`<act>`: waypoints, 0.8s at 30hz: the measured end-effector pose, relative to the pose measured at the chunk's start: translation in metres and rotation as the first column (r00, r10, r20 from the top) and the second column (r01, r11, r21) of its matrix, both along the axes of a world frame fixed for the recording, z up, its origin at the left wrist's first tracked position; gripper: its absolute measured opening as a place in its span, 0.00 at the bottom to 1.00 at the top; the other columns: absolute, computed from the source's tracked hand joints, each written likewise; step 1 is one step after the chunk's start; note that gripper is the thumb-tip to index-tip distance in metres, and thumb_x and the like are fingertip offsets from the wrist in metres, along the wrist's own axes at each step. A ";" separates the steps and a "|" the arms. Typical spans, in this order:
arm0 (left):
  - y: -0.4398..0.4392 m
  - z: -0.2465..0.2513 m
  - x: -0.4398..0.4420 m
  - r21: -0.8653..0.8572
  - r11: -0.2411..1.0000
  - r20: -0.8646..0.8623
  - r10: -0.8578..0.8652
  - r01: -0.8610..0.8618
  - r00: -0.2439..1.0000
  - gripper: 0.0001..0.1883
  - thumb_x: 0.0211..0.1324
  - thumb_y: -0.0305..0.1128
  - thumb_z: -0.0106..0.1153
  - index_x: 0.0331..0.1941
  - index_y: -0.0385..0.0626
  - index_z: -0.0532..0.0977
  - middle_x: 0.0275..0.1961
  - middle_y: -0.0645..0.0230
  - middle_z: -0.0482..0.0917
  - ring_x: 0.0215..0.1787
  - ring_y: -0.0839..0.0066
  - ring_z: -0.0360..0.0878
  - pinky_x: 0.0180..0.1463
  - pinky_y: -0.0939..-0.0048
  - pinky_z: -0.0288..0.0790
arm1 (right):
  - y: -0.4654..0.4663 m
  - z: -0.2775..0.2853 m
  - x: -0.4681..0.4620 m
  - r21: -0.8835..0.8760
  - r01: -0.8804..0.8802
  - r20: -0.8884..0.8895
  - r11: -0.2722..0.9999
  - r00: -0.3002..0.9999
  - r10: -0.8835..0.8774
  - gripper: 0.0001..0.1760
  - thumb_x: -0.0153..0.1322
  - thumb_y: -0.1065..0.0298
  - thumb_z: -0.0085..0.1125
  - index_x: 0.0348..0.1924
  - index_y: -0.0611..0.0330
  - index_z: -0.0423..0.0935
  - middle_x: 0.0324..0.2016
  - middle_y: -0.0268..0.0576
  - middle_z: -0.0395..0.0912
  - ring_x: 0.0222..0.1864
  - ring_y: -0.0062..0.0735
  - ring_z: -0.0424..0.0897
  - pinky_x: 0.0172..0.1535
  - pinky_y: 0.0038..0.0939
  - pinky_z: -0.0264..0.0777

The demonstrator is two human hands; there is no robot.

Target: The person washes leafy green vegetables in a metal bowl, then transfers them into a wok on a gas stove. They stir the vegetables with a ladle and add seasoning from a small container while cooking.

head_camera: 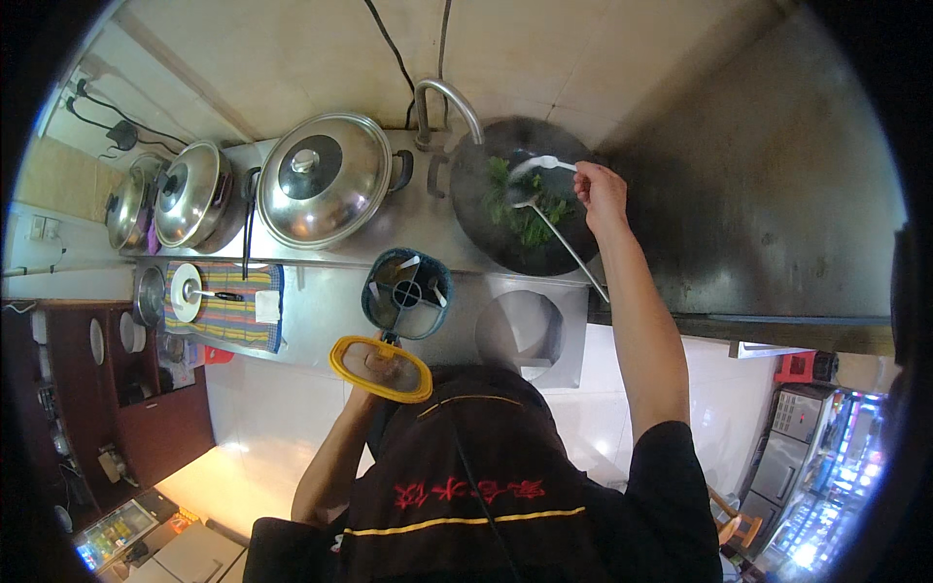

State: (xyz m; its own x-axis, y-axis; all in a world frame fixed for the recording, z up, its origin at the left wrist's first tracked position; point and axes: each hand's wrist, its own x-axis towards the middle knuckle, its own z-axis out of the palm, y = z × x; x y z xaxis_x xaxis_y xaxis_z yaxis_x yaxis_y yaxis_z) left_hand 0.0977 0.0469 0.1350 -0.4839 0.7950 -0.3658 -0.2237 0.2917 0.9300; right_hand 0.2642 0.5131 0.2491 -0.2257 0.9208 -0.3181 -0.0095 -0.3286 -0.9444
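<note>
My right hand (pixel 603 193) grips a white spoon (pixel 550 162) over a dark wok (pixel 474 233). The spoon's bowl end is blurred. Leafy greens (pixel 532 226) lie in the wok, and some steam hangs over them. A metal ladle (pixel 561 237) rests in the wok, its handle leaning over the near rim under my right forearm. My left hand (pixel 377 368) holds a blue-green seasoning box (pixel 406 293) in front of the counter. Its yellow-rimmed clear lid (pixel 338 358) hangs open over that hand. Small white spoons stand in several compartments with seasonings.
A curved metal faucet (pixel 455 102) reaches over the wok's far left rim. Left of it stand a large lidded pan (pixel 328 211) and two smaller lidded pots. On a striped cloth (pixel 240 335) lies a white plate (pixel 186 310) with a spoon. A metal panel (pixel 751 204) rises at right.
</note>
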 end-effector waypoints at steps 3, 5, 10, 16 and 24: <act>-0.003 -0.008 0.000 -0.007 0.999 -0.011 0.034 -0.034 0.999 0.07 0.70 0.35 0.51 0.45 0.46 0.71 0.36 0.73 0.74 0.36 0.80 0.74 0.40 0.78 0.71 | 0.024 -0.006 -0.006 -0.009 0.018 0.019 1.000 1.000 -0.018 0.05 0.67 0.71 0.65 0.28 0.60 0.80 0.22 0.36 0.78 0.20 0.21 0.74 0.23 0.21 0.65; -0.003 -0.011 0.000 0.039 0.999 0.030 0.030 -0.032 0.999 0.08 0.71 0.38 0.50 0.44 0.47 0.71 0.36 0.72 0.74 0.35 0.80 0.74 0.38 0.78 0.72 | 0.037 -0.006 -0.003 -0.016 0.068 -0.021 0.998 0.997 -0.068 0.05 0.67 0.71 0.65 0.28 0.60 0.80 0.22 0.36 0.78 0.20 0.21 0.74 0.23 0.21 0.65; 0.002 -0.013 -0.008 -0.046 0.998 -0.127 -0.039 0.033 0.991 0.08 0.70 0.35 0.51 0.48 0.46 0.71 0.37 0.72 0.75 0.36 0.80 0.75 0.39 0.78 0.73 | 0.047 -0.011 0.027 0.185 0.045 0.146 0.982 0.987 -0.073 0.08 0.70 0.70 0.60 0.37 0.65 0.83 0.22 0.39 0.80 0.22 0.24 0.77 0.26 0.26 0.70; 0.023 -0.009 -0.012 0.032 0.989 -0.115 -0.140 0.145 0.983 0.11 0.71 0.33 0.50 0.53 0.46 0.70 0.38 0.71 0.75 0.38 0.79 0.75 0.41 0.78 0.74 | 0.010 -0.011 0.055 0.731 -0.468 0.655 0.497 0.684 -0.321 0.10 0.71 0.65 0.60 0.41 0.61 0.84 0.33 0.51 0.84 0.35 0.52 0.84 0.39 0.43 0.77; 0.058 0.007 0.009 0.139 0.985 0.105 -0.119 0.104 0.987 0.19 0.70 0.31 0.51 0.62 0.47 0.66 0.44 0.69 0.77 0.43 0.78 0.77 0.47 0.77 0.74 | -0.179 0.026 0.031 0.329 -0.653 0.460 0.682 0.741 0.489 0.07 0.71 0.67 0.63 0.40 0.59 0.85 0.29 0.41 0.84 0.28 0.29 0.82 0.33 0.28 0.75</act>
State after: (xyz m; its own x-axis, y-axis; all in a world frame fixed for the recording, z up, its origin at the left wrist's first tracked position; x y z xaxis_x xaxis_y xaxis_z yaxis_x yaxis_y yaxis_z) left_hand 0.1072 0.1051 0.1423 -0.3515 0.8866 -0.3007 -0.3020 0.1966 0.9328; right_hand 0.2948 0.3337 0.2751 -0.7205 0.6906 -0.0634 0.3517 0.2851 -0.8916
